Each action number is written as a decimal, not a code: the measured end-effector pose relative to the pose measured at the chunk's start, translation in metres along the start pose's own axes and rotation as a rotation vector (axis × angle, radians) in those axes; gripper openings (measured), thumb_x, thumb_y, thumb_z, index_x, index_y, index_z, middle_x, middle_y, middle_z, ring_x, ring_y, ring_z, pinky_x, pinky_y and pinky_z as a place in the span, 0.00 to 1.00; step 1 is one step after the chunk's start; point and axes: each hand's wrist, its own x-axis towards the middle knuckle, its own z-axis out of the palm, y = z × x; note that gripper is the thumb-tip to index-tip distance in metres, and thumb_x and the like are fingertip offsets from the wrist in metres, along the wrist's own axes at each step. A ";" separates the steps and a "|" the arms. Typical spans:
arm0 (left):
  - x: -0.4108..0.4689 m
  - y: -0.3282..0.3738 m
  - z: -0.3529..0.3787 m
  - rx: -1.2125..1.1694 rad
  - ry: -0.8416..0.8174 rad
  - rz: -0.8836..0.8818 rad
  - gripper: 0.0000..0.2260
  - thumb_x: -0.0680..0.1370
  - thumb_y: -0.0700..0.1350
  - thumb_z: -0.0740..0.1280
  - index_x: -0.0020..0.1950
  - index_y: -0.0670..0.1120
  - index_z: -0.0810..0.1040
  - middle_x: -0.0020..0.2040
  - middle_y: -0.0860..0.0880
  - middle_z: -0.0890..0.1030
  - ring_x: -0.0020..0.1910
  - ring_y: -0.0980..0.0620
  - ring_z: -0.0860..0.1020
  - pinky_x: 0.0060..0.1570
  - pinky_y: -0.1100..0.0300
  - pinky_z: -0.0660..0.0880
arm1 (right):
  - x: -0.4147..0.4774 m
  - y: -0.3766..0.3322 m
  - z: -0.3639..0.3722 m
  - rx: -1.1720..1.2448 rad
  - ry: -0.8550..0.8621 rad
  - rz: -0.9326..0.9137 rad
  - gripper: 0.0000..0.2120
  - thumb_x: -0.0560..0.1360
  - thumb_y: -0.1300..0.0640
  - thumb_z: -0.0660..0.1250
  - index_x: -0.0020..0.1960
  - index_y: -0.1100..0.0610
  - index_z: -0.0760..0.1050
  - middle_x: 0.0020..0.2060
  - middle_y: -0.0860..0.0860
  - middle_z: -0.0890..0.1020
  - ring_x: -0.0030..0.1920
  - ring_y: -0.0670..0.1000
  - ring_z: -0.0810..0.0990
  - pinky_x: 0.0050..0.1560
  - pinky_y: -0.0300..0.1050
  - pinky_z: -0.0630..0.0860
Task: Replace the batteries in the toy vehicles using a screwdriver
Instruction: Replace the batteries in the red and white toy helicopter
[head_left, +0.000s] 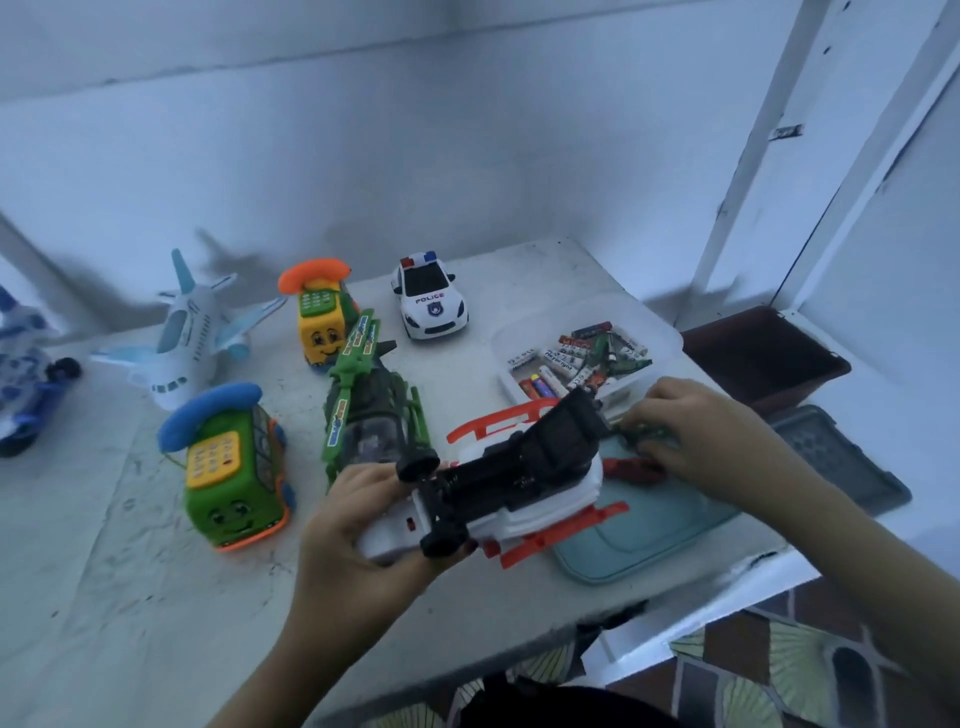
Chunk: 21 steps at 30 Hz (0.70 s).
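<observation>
Corner nook, pale walls (467, 156), scuffed white surface (156, 597).

Left hand (358, 525): grip clenched round one end of the white-and-orange toy vehicle (540, 499). The toy is flipped belly-up so the black underside (545, 447) faces me; I judge the battery hatch sits there.

Right hand (691, 426): fingers curled down onto a small green item (649, 434) beside the toy's far end. Too blurred; I cannot tell whether it is grasped or only touched.

A red item (636, 470) lies just under that hand, on the teal tray (649, 525). Either item could be the screwdriver; unsure.

The clear tub (670, 338) of batteries (561, 364) is just behind, presumably kept near for the swap.

Room to move: the green helicopter (363, 410) crowds the held toy's left. The surface's front edge runs close under my wrists. There is an open patch at lower left.
</observation>
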 end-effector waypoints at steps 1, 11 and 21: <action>-0.003 0.000 0.000 0.002 0.001 0.002 0.22 0.68 0.66 0.71 0.58 0.59 0.80 0.50 0.61 0.81 0.50 0.55 0.78 0.46 0.62 0.73 | 0.002 0.001 0.000 -0.007 0.003 -0.009 0.08 0.70 0.59 0.73 0.48 0.52 0.82 0.46 0.49 0.78 0.50 0.52 0.77 0.43 0.40 0.65; -0.004 -0.003 -0.001 0.004 -0.029 0.011 0.22 0.69 0.65 0.71 0.60 0.59 0.79 0.52 0.60 0.81 0.52 0.53 0.78 0.49 0.58 0.74 | 0.010 -0.020 -0.029 0.465 0.011 -0.083 0.10 0.77 0.59 0.65 0.49 0.42 0.73 0.35 0.46 0.81 0.37 0.50 0.78 0.39 0.41 0.73; 0.010 0.001 0.006 0.106 -0.055 0.124 0.22 0.68 0.57 0.75 0.59 0.53 0.79 0.52 0.57 0.82 0.53 0.55 0.79 0.50 0.59 0.75 | 0.010 -0.086 -0.095 1.021 -0.041 -0.191 0.12 0.61 0.60 0.76 0.43 0.57 0.79 0.37 0.54 0.83 0.40 0.55 0.84 0.41 0.40 0.80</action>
